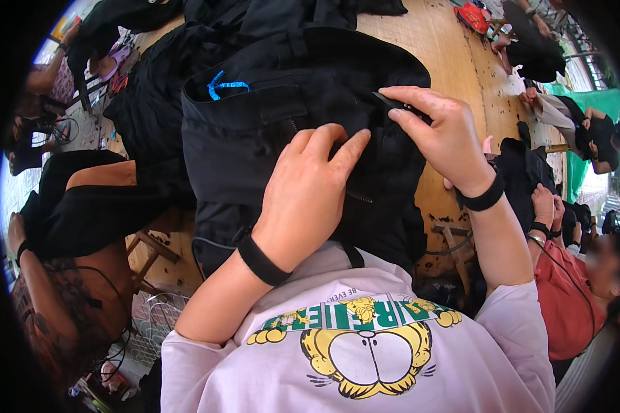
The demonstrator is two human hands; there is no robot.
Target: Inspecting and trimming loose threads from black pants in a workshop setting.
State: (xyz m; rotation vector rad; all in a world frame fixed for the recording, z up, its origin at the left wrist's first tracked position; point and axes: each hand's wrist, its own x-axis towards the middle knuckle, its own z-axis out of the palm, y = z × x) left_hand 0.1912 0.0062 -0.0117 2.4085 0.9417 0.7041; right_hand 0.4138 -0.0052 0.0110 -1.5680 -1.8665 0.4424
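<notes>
Black trousers (231, 148) lie on the worktop (448, 51), with open room beyond their upper-right edge. The right hand (449, 131) pinches a small dark tool (391, 102); the left hand (303, 189) touches the trousers, its finger grip unclear.

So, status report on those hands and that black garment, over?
Left grip resting on black garment. Right grip pinching small dark tool over it. Blue strip at garment's upper left, clear of both grips; nothing visibly in the way.
</notes>
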